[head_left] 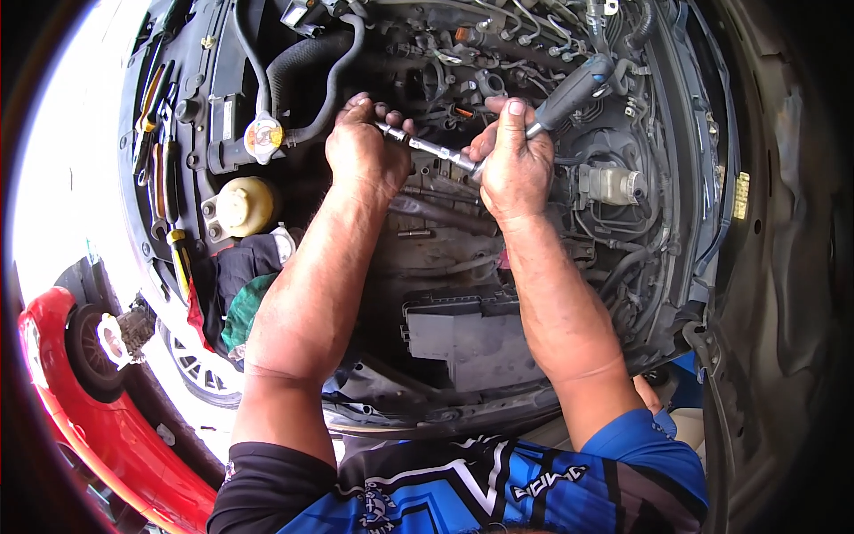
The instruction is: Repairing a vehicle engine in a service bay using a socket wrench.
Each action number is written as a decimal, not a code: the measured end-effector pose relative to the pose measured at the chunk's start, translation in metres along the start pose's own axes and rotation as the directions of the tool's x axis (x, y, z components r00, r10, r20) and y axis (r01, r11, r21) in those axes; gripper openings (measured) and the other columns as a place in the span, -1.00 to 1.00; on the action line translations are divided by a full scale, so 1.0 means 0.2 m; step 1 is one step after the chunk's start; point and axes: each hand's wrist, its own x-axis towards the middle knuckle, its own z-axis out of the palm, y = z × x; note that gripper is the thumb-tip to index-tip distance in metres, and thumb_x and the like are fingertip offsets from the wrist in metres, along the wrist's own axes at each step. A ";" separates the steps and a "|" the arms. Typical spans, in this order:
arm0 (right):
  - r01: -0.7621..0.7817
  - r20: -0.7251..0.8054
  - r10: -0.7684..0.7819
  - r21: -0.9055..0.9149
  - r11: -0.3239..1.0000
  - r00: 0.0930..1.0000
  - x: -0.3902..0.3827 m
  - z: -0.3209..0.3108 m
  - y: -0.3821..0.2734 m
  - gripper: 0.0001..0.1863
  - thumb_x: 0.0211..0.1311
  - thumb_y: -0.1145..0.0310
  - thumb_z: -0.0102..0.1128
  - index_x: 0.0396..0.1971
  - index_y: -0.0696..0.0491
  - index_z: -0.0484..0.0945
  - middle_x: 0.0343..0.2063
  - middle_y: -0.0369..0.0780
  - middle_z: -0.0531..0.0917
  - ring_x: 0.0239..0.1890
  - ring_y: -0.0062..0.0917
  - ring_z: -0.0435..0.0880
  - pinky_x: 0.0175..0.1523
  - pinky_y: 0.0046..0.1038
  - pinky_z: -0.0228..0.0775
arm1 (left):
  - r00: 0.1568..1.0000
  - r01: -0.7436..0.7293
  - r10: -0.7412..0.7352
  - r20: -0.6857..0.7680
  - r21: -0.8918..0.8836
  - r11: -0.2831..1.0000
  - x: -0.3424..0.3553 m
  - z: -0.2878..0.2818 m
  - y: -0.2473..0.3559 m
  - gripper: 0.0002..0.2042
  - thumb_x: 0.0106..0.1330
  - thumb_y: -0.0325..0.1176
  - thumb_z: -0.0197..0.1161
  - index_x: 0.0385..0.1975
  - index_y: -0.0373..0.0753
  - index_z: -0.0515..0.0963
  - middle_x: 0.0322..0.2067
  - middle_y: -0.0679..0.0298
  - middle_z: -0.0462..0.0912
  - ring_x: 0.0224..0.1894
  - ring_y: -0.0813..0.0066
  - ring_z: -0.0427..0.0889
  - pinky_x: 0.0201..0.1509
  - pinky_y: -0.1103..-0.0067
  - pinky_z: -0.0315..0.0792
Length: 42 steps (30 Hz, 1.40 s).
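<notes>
Both hands are over an open engine bay with a socket tool between them. My right hand (518, 169) is closed around the head end of a ratchet, thumb upward. The ratchet's grey-blue handle (574, 93) points to the upper right, past the hand. From the hand, a shiny extension bar (436, 149) runs left and slightly upward. My left hand (366, 147) is closed, its fingertips at the bar's far end, which they partly hide. Engine hoses, fittings and wiring (485, 84) lie just beyond the hands.
Screwdrivers and wrenches (160, 169) lie along the left edge, near a radiator cap (263, 136) and a yellowed reservoir (246, 206). Dark and green cloths (249, 307) rest below. A black box cover (467, 338) sits nearest me; a brake fluid reservoir (614, 185) stands at right. A red car (116, 418) is lower left.
</notes>
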 end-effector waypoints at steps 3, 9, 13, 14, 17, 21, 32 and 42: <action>-0.041 -0.039 0.042 0.027 0.999 0.998 -0.02 0.02 0.02 -0.59 0.48 0.04 -0.02 -0.20 0.15 0.49 -0.73 -0.37 0.38 -0.70 -0.68 0.40 -0.52 -0.51 0.37 | 0.997 -0.059 0.057 0.053 0.040 0.997 -0.01 0.00 -0.03 -0.92 0.44 -0.40 -0.06 -0.26 -0.08 0.41 -0.51 0.38 0.37 -0.48 0.48 0.36 -0.32 0.44 0.38; -0.341 -0.114 0.386 0.287 0.895 0.915 -0.09 0.10 0.07 -0.63 0.47 0.02 -0.01 -0.21 0.07 0.46 -0.68 -0.37 0.31 -0.64 -0.62 0.31 -0.47 -0.46 0.30 | 0.965 -0.261 0.253 0.065 0.170 0.950 -0.04 -0.02 -0.03 -0.86 0.42 -0.42 -0.11 -0.21 -0.06 0.43 -0.49 0.40 0.33 -0.54 0.56 0.31 -0.42 0.52 0.33; -0.437 -0.153 0.506 0.334 0.835 0.849 -0.08 0.05 0.08 -0.64 0.46 0.00 0.01 -0.19 0.03 0.45 -0.68 -0.37 0.29 -0.63 -0.59 0.32 -0.44 -0.36 0.33 | 0.980 -0.197 0.181 0.085 0.236 0.952 -0.06 -0.01 -0.08 -0.85 0.40 -0.39 -0.09 -0.20 -0.09 0.46 -0.49 0.40 0.31 -0.54 0.56 0.28 -0.43 0.51 0.31; -0.360 -0.114 0.406 0.290 0.887 0.907 -0.09 0.05 0.10 -0.65 0.46 0.02 0.01 -0.20 0.04 0.45 -0.68 -0.38 0.31 -0.63 -0.61 0.33 -0.43 -0.39 0.35 | 0.980 -0.194 0.179 0.082 0.239 0.951 -0.05 -0.01 -0.09 -0.85 0.40 -0.39 -0.09 -0.20 -0.09 0.46 -0.49 0.40 0.31 -0.54 0.56 0.28 -0.43 0.51 0.31; -0.218 0.052 0.212 0.256 0.942 0.976 -0.10 0.01 0.09 -0.69 0.46 0.13 0.07 -0.24 0.11 0.50 -0.65 -0.37 0.38 -0.58 -0.64 0.40 -0.36 -0.46 0.38 | 0.990 -0.143 0.139 0.035 0.280 0.949 -0.03 -0.01 -0.08 -0.85 0.43 -0.32 -0.04 -0.13 -0.08 0.47 -0.44 0.39 0.38 -0.47 0.51 0.39 -0.35 0.46 0.38; -0.262 0.219 0.219 0.193 0.945 0.951 -0.03 -0.08 -0.06 -0.89 0.39 0.39 0.14 -0.22 0.12 0.54 -0.44 -0.26 0.62 -0.30 -0.48 0.66 -0.02 -0.34 0.54 | 0.990 -0.026 -0.015 0.140 0.282 0.959 0.05 -0.07 -0.01 -0.52 0.45 -0.17 0.08 0.30 -0.12 0.16 -0.01 0.09 0.48 0.01 0.15 0.52 0.09 0.16 0.37; -0.263 -0.266 0.298 0.158 0.952 0.917 0.37 -0.15 -0.05 -0.82 0.34 0.37 0.23 -0.22 0.15 0.47 -0.47 -0.24 0.57 -0.49 -0.51 0.60 -0.31 -0.43 0.49 | 0.972 0.023 -0.201 0.119 0.808 0.589 0.02 -0.10 -0.10 -0.59 0.42 -0.19 0.13 0.20 -0.18 0.39 -0.06 0.22 0.62 -0.06 0.31 0.60 -0.05 0.38 0.43; -0.191 -0.142 0.210 0.137 0.972 0.967 0.64 -0.24 0.19 -0.83 0.22 0.50 0.23 -0.20 0.19 0.53 -0.42 -0.22 0.63 -0.37 -0.54 0.62 -0.21 -0.44 0.50 | 0.961 -0.196 -0.151 0.232 0.955 0.224 0.00 -0.10 -0.19 -0.62 0.39 -0.23 0.22 0.12 -0.25 0.45 -0.14 0.27 0.65 -0.14 0.48 0.60 -0.10 0.56 0.42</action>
